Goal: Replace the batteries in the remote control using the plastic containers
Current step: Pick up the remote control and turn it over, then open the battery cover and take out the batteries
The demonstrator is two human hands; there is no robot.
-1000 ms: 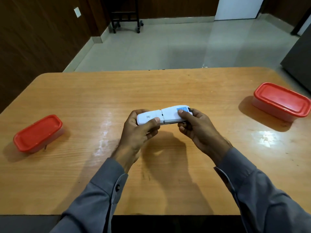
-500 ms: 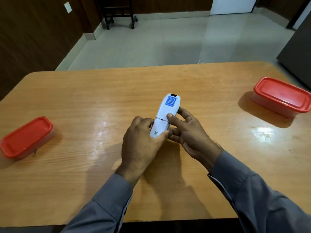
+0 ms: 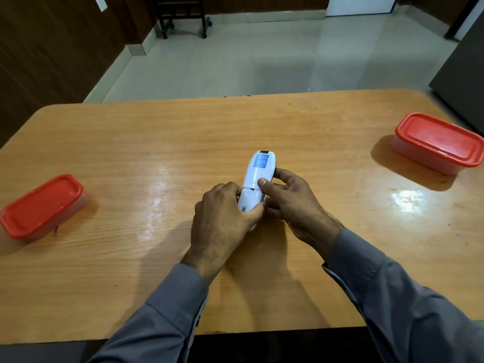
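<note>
A white remote control [image 3: 258, 176] lies back side up over the middle of the wooden table [image 3: 183, 142], its blue label pointing away from me. My left hand [image 3: 222, 218] grips its near end, thumb laid across the battery cover by a small printed code. My right hand [image 3: 290, 203] holds the remote from the right, thumb pressing on the back just beyond the cover seam, fingers curled underneath. A thin dark gap shows at the seam. Two plastic containers with shut red lids stand apart: one at the left [image 3: 42, 205], one at the far right [image 3: 438, 142].
Both grey sleeves reach in from the table's near edge. Beyond the far edge lie a tiled floor, a dark wheeled frame [image 3: 180, 19] and wood-panelled walls. A dark cabinet [image 3: 463, 74] stands at the right.
The remote has turned from lying sideways between my hands to pointing away from me. My left thumb came onto the cover and my right thumb shifted to just past the seam.
</note>
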